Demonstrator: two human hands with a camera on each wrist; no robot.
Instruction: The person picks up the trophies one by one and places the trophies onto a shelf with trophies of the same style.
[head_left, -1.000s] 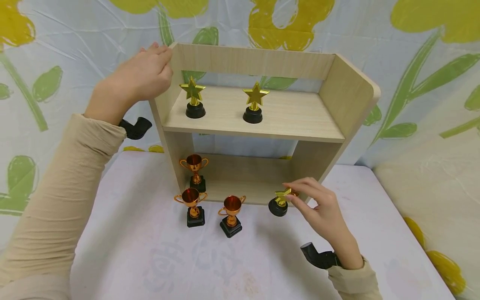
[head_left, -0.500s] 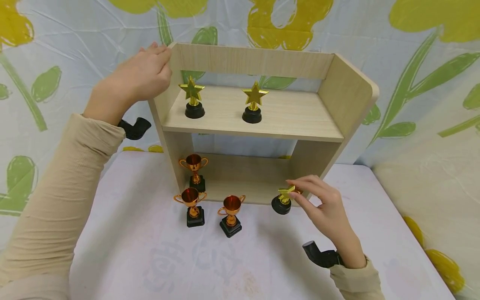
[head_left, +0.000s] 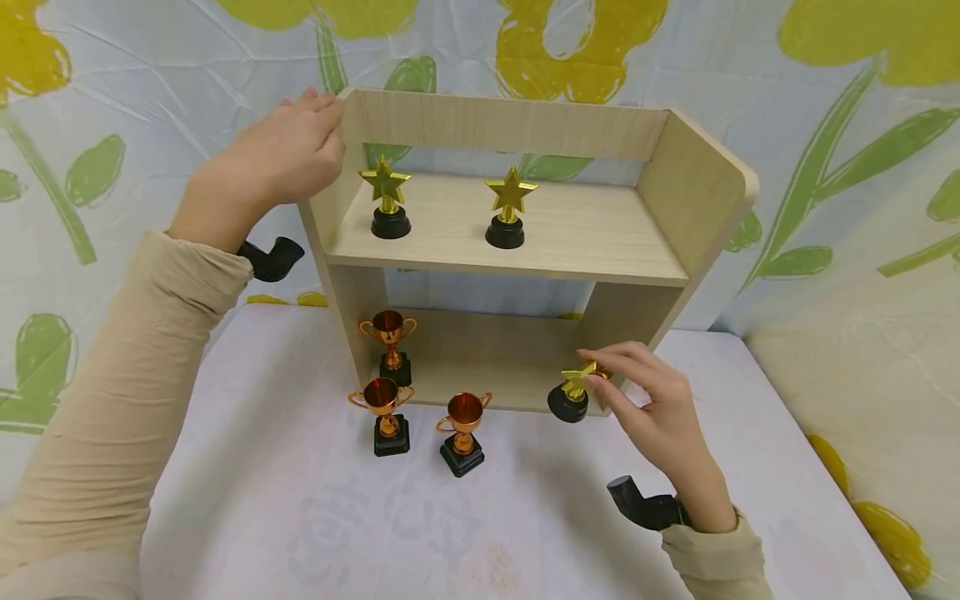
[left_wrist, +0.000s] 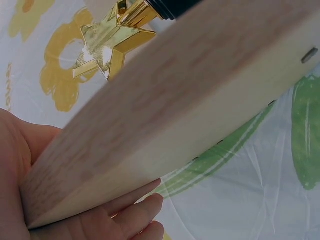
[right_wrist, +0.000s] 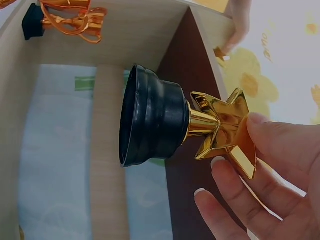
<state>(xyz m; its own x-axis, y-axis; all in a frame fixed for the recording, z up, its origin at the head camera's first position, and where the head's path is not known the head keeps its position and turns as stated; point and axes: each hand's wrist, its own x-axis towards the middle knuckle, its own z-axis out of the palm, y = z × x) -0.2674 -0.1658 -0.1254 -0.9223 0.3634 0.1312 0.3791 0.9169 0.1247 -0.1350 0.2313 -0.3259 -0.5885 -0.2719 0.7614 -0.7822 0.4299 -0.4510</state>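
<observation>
While my left hand [head_left: 273,158] grips the side panel [head_left: 339,212] of the pale wooden two-tier shelf [head_left: 600,237], my right hand [head_left: 663,412] pinches a shiny gold star trophy [right_wrist: 200,124] by its star, holding it tilted on its round black base's [right_wrist: 152,120] side, near the lower tier's [head_left: 487,358] right end.

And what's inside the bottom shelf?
One cup stands at the left end. The right hand and the star it pinches hide part of the right end, so I can't see behind them.

Flower-print backdrop [head_left: 720,50] behind white tabletop [head_left: 540,525]
</observation>
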